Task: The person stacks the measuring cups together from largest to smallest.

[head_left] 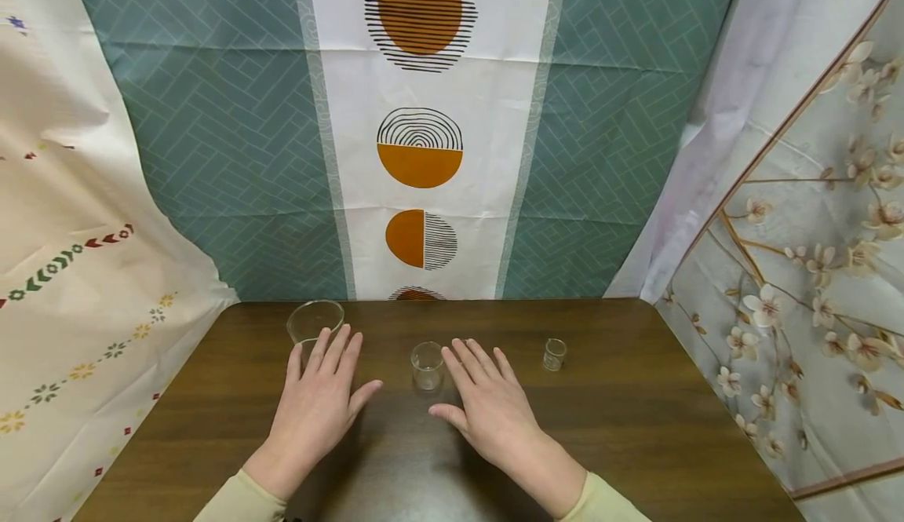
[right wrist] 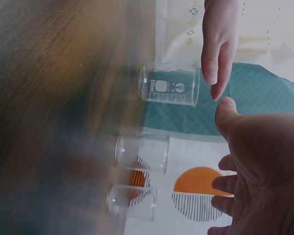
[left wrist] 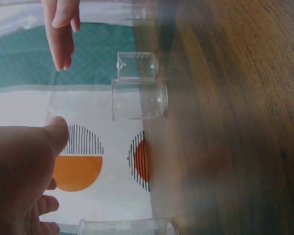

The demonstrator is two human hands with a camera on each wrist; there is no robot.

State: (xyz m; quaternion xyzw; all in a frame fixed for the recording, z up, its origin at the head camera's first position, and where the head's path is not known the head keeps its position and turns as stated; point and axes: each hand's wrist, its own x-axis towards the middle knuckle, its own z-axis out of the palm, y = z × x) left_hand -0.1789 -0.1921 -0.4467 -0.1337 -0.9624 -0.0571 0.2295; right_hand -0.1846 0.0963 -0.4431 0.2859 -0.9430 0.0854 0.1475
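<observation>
Three clear glass beakers stand upright and apart on the table. The largest beaker (head_left: 315, 318), with white 500 ml markings in the right wrist view, is at the back left. A middle-sized beaker (head_left: 427, 371) is near the centre, and the smallest beaker (head_left: 554, 355) is to the right. My left hand (head_left: 316, 404) has its fingers straight and thumb spread, nearest the largest beaker, partly covering it in the head view. With fingers extended, my right hand (head_left: 490, 404) is just right of the middle-sized beaker. Neither hand holds anything; both appear raised over the table.
The dark brown wooden table (head_left: 621, 428) ends at a back edge against a green and white curtain (head_left: 600, 153) with orange circles. A cream cloth (head_left: 92, 271) hangs on the left, a flowered cloth (head_left: 812, 231) on the right.
</observation>
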